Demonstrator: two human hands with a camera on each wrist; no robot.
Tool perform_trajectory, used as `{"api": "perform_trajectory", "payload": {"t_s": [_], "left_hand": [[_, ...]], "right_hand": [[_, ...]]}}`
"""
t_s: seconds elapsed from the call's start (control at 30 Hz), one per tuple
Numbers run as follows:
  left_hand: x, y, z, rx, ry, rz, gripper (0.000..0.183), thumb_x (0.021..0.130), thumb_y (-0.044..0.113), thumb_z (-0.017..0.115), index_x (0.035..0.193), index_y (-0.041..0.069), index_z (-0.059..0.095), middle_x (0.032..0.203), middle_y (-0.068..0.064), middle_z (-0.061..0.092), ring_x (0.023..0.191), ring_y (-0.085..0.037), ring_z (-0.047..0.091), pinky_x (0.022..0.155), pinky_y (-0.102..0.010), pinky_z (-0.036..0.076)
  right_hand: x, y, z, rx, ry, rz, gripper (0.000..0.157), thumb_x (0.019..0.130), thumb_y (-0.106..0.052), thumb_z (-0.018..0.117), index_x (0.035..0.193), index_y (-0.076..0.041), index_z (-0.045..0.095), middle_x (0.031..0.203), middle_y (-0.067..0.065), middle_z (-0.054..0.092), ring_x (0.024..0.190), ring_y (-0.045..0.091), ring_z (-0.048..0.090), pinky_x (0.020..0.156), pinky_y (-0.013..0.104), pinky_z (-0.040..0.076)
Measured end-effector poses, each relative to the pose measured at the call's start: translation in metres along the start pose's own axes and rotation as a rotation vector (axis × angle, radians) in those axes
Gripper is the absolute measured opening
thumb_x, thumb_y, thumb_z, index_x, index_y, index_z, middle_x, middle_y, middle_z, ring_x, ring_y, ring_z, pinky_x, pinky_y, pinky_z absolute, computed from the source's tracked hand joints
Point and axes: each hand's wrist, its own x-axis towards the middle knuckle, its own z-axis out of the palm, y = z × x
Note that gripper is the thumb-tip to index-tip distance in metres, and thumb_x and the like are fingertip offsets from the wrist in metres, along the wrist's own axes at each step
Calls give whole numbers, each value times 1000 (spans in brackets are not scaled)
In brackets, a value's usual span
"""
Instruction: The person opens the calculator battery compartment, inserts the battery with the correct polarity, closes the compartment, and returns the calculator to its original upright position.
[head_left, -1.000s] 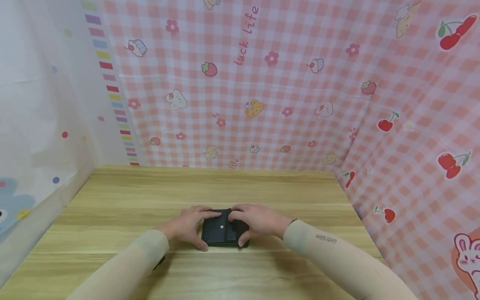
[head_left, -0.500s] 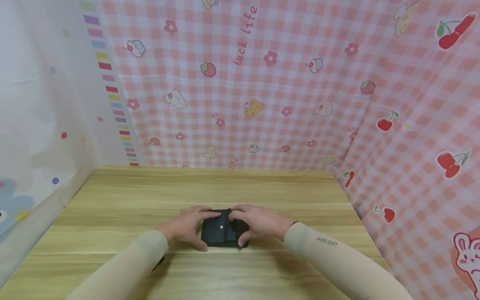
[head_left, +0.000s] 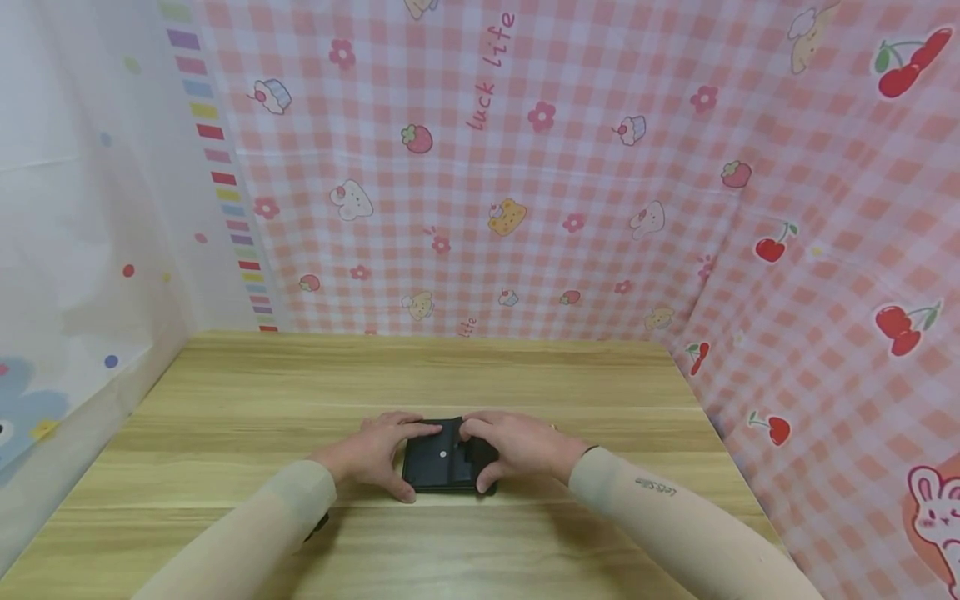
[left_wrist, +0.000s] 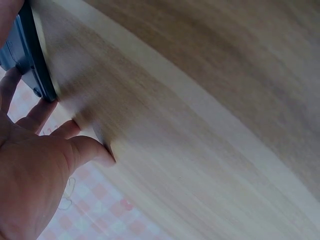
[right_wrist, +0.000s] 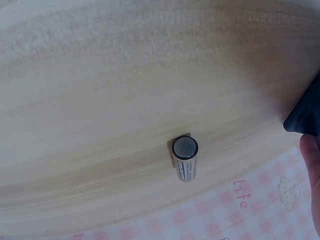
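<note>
In the head view a black wallet (head_left: 430,467) with a silver snap lies on the wooden table between both hands. A raised fold or flap (head_left: 461,472) runs along its right part. My left hand (head_left: 377,452) grips the wallet's left side, thumb at the near corner, index finger across the top, other fingers at the far edge. In the left wrist view a wallet corner (left_wrist: 45,85) touches a fingertip. My right hand (head_left: 522,442) holds the right side, thumb at the near edge, index finger bent at the fold. Its other fingers are hidden.
In the right wrist view a small labelled cylinder with a dark end (right_wrist: 185,155) stands on the table, mostly hidden behind the right wrist in the head view. A pink checked cloth (head_left: 465,208) hangs behind the wooden table (head_left: 225,417).
My right hand has shifted very slightly, its index finger a little further right at the fold. The left hand and the wallet look unmoved.
</note>
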Motion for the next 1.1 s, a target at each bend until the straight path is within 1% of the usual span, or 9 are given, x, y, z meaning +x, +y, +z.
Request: {"api": "perform_trajectory", "payload": {"t_s": [0.1, 0.23, 0.33, 0.53, 0.77, 0.93, 1.1], "left_hand": [[0, 0, 0, -1, 1, 2, 104, 74, 41, 100, 163, 34, 47, 171, -13, 37, 160, -44, 29, 121, -83, 17], [-1, 1, 0, 7, -4, 9, 104, 74, 43, 99, 163, 34, 46, 171, -13, 38, 159, -44, 30, 121, -83, 18], [-2, 2, -1, 2, -4, 16, 104, 74, 42, 100, 163, 33, 47, 171, -14, 38, 159, -45, 31, 120, -84, 18], [-1, 1, 0, 10, -1, 11, 103, 74, 43, 99, 162, 34, 47, 171, -13, 38, 159, -43, 31, 122, -82, 19], [-1, 1, 1, 3, 6, 16, 104, 73, 41, 100, 162, 34, 47, 170, -14, 39, 158, -44, 32, 121, -82, 19], [-1, 2, 1, 8, 7, 13, 104, 73, 42, 100, 162, 34, 48, 170, -14, 39, 158, -43, 32, 122, -81, 20], [-1, 1, 1, 12, 15, 13, 104, 73, 42, 100, 162, 34, 47, 170, -14, 38, 159, -44, 31, 122, -82, 19]], "right_hand": [[0, 1, 1, 2, -1, 10, 65, 85, -53, 86, 135, -23, 58, 147, -3, 61, 128, 15, 65, 108, 35, 57], [-3, 0, 2, 21, -9, 41, 64, 88, -56, 81, 139, -25, 58, 155, 0, 57, 131, 18, 65, 109, 37, 57], [-5, 1, 3, 57, -5, 59, 63, 90, -58, 77, 141, -27, 57, 158, 2, 53, 128, 20, 67, 108, 38, 57], [-8, 4, 9, 92, 21, 49, 62, 92, -58, 75, 142, -26, 56, 151, 3, 53, 122, 19, 67, 103, 37, 59], [-8, 6, 11, 140, 23, 59, 59, 94, -56, 75, 140, -27, 56, 145, 0, 54, 121, 16, 65, 102, 35, 59], [-8, 7, 13, 137, 39, 55, 50, 99, -52, 71, 139, -27, 56, 145, 0, 55, 122, 14, 65, 101, 34, 60], [-10, 6, 12, 119, 65, 37, 39, 106, -46, 65, 137, -24, 56, 143, 1, 56, 117, 12, 66, 98, 31, 60]]}}
